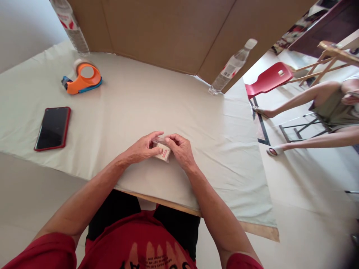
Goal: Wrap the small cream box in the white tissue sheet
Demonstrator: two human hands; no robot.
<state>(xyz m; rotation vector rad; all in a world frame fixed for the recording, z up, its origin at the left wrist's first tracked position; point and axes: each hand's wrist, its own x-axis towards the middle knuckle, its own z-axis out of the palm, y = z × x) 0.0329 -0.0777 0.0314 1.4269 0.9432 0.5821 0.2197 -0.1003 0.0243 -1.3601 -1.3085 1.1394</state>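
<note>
Holding a small white box (164, 154) with red print between thumb and fingers of the left hand (144, 147), close to the front edge of the cloth-covered counter (126, 101). With the right hand (182, 151), reaching the clear film (160, 141) at the box's far side, thumb and forefinger close together; impossible to tell whether gripping or merely touching. Well to the left, a red-cased smartphone (53, 128), lying flat, with an orange-and-blue tape dispenser (78, 86) beyond. Farther back, two clear plastic bottles (234, 68) by a brown cardboard panel (157, 33).
</note>
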